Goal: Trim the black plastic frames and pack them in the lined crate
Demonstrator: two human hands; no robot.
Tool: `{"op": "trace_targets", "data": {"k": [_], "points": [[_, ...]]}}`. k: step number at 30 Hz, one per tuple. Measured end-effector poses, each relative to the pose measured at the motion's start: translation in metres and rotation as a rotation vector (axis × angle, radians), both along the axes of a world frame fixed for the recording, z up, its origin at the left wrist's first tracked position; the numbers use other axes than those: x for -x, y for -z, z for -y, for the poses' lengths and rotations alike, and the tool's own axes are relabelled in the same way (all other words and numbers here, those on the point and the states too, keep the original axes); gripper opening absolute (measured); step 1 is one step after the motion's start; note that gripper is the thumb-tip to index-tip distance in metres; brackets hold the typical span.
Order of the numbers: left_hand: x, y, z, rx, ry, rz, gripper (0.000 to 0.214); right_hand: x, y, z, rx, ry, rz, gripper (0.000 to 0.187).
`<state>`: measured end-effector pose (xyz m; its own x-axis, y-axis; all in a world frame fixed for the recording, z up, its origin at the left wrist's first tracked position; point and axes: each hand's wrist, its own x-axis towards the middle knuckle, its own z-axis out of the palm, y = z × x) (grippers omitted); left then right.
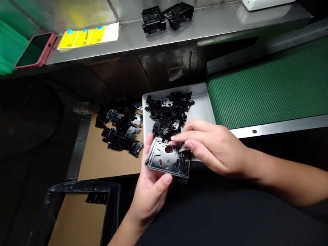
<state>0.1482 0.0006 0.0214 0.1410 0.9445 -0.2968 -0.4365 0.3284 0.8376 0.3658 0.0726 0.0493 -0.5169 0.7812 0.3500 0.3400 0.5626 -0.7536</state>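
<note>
My left hand (151, 192) grips a black moulded plastic part (168, 159) from below, thumb along its near edge and fingers behind it. The part is a flat, frame-like plate with a round hole, a smaller oval hole and raised ribs. Over its right end, my right hand (217, 148) is closed in a pinch. A small, pale pointed tip (183, 148) shows between its fingers, against the part's upper right edge; the rest of that tool is hidden by the hand.
Behind my hands, a white tray (204, 97) holds a pile of black parts (167, 113). More parts (124, 125) lie on cardboard (92, 163) to the left. A green conveyor belt (281, 79) runs at right. The metal shelf (214, 26) bears two parts (168, 17) and a phone (36, 50).
</note>
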Motion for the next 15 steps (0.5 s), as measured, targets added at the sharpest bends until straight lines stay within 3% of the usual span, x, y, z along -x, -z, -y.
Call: {"op": "trace_targets", "data": {"k": [3, 8, 15], "points": [[-0.002, -0.001, -0.001, -0.066, -0.027, -0.051, 0.098, 0.000, 0.000, 0.013, -0.138, 0.019, -0.028, 0.023], [-0.001, -0.001, -0.001, -0.185, -0.067, -0.151, 0.091, 0.004, 0.003, 0.017, -0.259, 0.048, -0.030, 0.018], [-0.002, -0.006, 0.000, -0.292, -0.097, -0.264, 0.084, 0.005, -0.001, 0.020, -0.333, 0.052, 0.024, 0.015]]}}
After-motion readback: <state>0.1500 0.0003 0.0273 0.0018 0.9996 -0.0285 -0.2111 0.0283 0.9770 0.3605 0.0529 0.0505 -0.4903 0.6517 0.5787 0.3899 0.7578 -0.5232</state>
